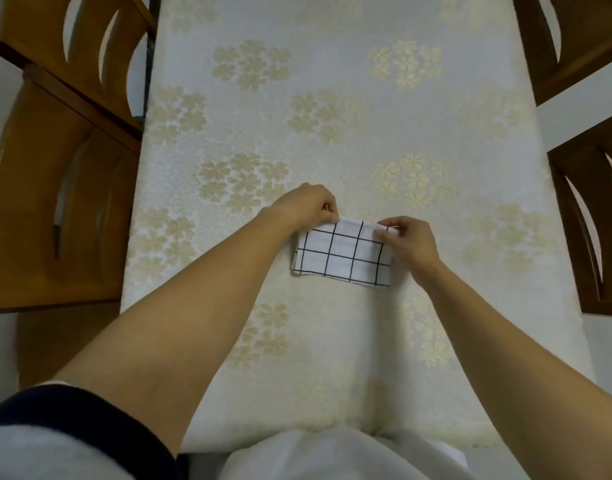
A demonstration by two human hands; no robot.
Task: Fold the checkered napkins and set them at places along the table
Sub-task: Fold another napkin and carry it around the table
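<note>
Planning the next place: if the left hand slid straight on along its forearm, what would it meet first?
Likely only tablecloth: the left hand, pinching the napkin at its far corner, aims toward the far right chair.

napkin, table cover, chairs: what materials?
napkin: likely soft woven cloth, matte white with black grid lines; folded layers, limp edges. table cover: textured fabric or embossed vinyl, can't tell; cream with pale gold flowers, faint sheen. chairs: wood, brown, glossy varnish showing reflections.
</note>
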